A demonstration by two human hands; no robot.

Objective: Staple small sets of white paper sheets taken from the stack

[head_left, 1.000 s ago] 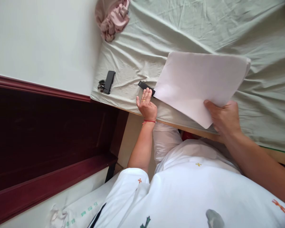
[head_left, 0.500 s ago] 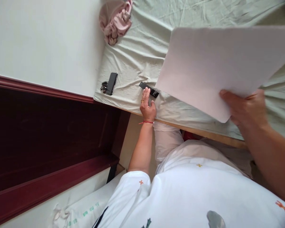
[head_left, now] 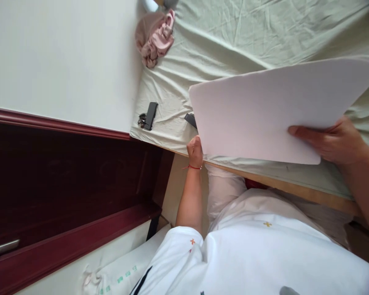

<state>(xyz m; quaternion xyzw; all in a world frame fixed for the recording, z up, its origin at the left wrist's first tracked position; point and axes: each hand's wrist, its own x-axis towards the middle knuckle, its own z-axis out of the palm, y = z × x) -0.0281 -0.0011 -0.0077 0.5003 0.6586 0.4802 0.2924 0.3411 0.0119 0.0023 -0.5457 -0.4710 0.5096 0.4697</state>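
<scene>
A large white sheet of paper is held tilted above the bed's near edge; its upper edge looks layered, like more than one sheet. My right hand grips its lower right part, thumb on the near face and the other fingers behind. At the sheet's left edge is my left hand, its fingers curled closed against the border; the fingertips are partly hidden. Just beyond that hand, a small black object lies on the cloth, mostly covered by the sheet.
A pale green bedsheet with wrinkles covers the surface. Near its left side lie a black rectangular case and keys. Crumpled pink cloth rests farther back by the white wall. A dark red wooden panel stands at left.
The sheet has swung left and down, covering most of the black object. My left hand has drawn back from that object and closed at the sheet's left edge. My right hand keeps its grip.
</scene>
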